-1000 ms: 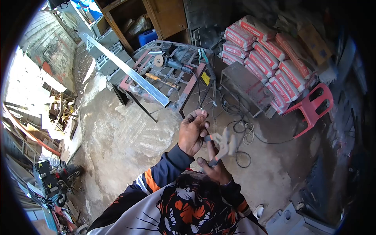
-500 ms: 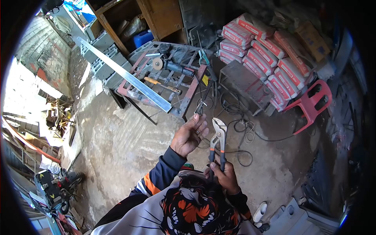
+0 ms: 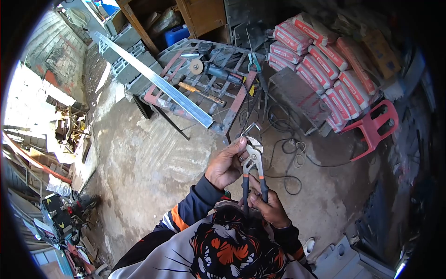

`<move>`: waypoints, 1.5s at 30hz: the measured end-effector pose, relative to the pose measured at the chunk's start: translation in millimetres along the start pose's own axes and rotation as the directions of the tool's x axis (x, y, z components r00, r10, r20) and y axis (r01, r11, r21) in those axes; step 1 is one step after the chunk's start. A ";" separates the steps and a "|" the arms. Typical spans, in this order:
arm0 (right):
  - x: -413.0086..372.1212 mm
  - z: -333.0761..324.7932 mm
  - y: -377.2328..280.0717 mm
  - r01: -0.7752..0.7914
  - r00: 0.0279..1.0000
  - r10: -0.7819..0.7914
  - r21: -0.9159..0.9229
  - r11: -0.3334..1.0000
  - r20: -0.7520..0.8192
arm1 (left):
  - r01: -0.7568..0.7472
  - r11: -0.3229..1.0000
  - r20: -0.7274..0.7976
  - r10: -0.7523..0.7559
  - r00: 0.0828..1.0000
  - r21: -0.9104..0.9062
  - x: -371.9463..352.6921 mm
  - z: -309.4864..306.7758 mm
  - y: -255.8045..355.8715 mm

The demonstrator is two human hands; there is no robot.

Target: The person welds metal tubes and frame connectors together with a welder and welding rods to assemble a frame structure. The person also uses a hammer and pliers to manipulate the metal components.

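Observation:
My left hand [image 3: 222,167] is closed in a pinch on a small bent metal rod [image 3: 253,124], whose hooked end sticks out beyond the fingertips. My right hand [image 3: 273,210] is wrapped round the dark grips of slip-joint pliers [image 3: 253,159] with orange bands. The plier jaws point away from me and sit right at the left fingertips, overlapping the lower part of the rod in this view. The handles are spread somewhat apart, and part of the rod is hidden behind fingers and jaws.
Ahead stands a metal-frame table [image 3: 179,114] bearing a long metal bar [image 3: 160,83], an angle grinder [image 3: 218,73] and a hammer [image 3: 202,94]. Cables [image 3: 285,162] coil on the floor. Stacked bags [image 3: 320,69] and a red plastic chair [image 3: 371,130] are at the right.
The plier jaws have moved left and up against the rod at my left fingertips. My left hand has shifted slightly right, and the rod's bent end now shows more clearly.

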State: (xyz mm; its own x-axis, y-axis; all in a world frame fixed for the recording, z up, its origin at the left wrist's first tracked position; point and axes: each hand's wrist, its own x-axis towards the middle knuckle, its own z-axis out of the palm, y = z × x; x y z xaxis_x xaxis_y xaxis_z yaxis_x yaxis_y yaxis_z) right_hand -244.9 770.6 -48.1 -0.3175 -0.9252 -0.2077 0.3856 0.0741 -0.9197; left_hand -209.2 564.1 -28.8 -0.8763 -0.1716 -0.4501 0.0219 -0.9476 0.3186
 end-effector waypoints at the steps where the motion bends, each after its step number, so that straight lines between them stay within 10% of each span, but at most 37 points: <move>1: 1.0 4.7 -1.3 -0.003 1.000 0.003 0.001 1.000 0.006 | -0.012 1.000 -0.027 0.012 1.000 -0.015 -1.2 -0.5 -0.9; 10: 10.6 27.4 20.9 -0.027 0.995 0.042 0.167 0.986 -0.088 | -0.111 0.993 -0.110 0.116 0.987 0.050 -12.7 -11.0 -12.9; 13: 26.0 34.7 42.9 0.053 0.986 -0.005 0.293 0.955 -0.164 | -0.058 0.817 -0.126 0.158 0.979 0.574 -36.6 -26.5 -30.7; 17: 53.2 29.7 90.2 0.246 0.920 -0.310 -0.263 0.933 -0.241 | 0.155 0.813 -0.339 0.056 0.939 0.562 -58.1 -67.6 -60.6; 22: 75.0 55.5 149.1 0.211 0.964 -0.167 0.211 0.954 -0.209 | 0.084 0.754 -0.421 0.267 0.867 0.651 -62.8 -122.9 -80.9; 28: 86.1 54.8 175.5 -0.018 1.000 0.018 0.301 0.953 0.003 | 0.098 0.654 -0.413 0.348 0.842 0.750 -68.6 -141.9 -60.2; 30: 92.3 50.8 173.5 -0.287 0.947 0.235 0.903 0.320 0.217 | 0.107 0.648 -0.430 0.365 0.826 0.755 -62.0 -137.3 -53.4; 31: 94.0 49.1 179.2 -0.282 0.947 0.243 0.903 0.326 0.208 | 0.106 0.654 -0.428 0.355 0.831 0.749 -59.0 -136.5 -48.5; 33: 94.5 43.8 187.4 -0.059 0.981 0.027 0.169 0.984 0.191 | 0.123 0.593 -0.402 0.366 0.839 0.796 -52.4 -133.9 -39.7; 34: 105.3 48.0 141.1 0.207 0.966 -0.145 -0.306 0.929 0.215 | 0.113 0.596 -0.389 0.359 0.849 0.795 -49.8 -134.7 -33.3; 36: 104.6 34.9 125.1 0.067 0.947 0.115 -0.539 0.840 0.298 | 0.179 0.678 -0.450 0.246 0.858 0.713 -51.6 -141.9 -23.0; 40: 150.0 -10.7 52.8 0.175 0.658 0.424 -0.674 0.718 0.622 | 0.089 0.789 -0.387 0.197 0.901 0.608 -45.8 -138.7 -8.9; 42: 171.8 -33.2 29.5 -0.220 0.632 0.456 -0.419 0.881 0.627 | 0.075 0.825 -0.418 0.204 0.885 0.560 -40.3 -139.9 -8.7; 43: 188.3 -56.3 7.4 -0.244 0.622 0.586 -0.582 0.776 0.520 | 0.116 0.741 -0.425 0.243 0.872 0.662 -39.1 -145.9 -6.5; 45: 202.7 -111.8 -5.7 -0.082 0.947 0.270 -0.685 0.724 0.173 | 0.115 0.737 -0.429 0.251 0.868 0.666 -37.8 -158.9 -5.2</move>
State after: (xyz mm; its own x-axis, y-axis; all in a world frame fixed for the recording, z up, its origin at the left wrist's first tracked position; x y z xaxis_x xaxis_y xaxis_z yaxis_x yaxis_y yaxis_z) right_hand -408.4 624.2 -122.3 -0.0465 -0.9206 -0.3878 -0.2887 0.3841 -0.8770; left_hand -99.8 532.7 -146.0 -0.5485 -0.5025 -0.6683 -0.4053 -0.5393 0.7382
